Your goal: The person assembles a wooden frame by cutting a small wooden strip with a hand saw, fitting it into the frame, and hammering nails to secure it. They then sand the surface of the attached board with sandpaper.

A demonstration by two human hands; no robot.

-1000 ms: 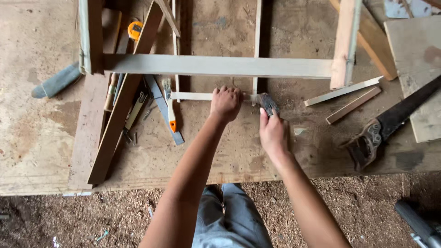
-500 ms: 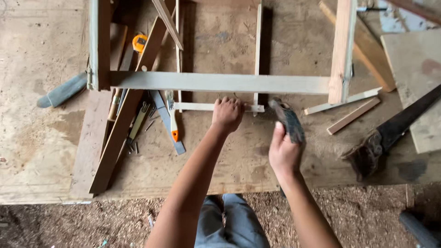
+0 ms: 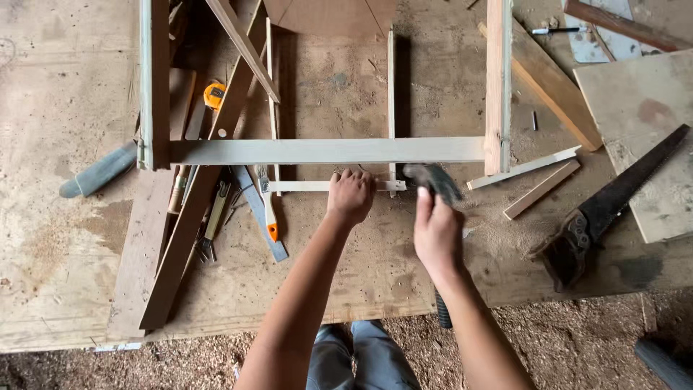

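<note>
Sawdust lies all over the workbench (image 3: 65,274) where the person stands at a wooden frame. Their left hand (image 3: 351,195) is curled down over a thin pale strip (image 3: 303,186) that runs crosswise just below the frame's wide pale crossbar (image 3: 325,150), the knuckles bent and the fingers closed against it, pinning it to the bench. Their right hand (image 3: 437,235) is wrapped tight around the handle of a hammer (image 3: 433,180), whose dark head is blurred and sits just right of the strip's end, close beside a thin upright slat (image 3: 391,101); I cannot tell whether the head touches the wood. The handle's ribbed black end pokes out below the wrist. To the right, well apart from the hands, a handsaw (image 3: 613,206) lies slantwise with its dark grip toward the bench edge. To the left, an orange-tipped tool (image 3: 267,206) and an orange tape measure (image 3: 214,94) rest among loose boards.
</note>
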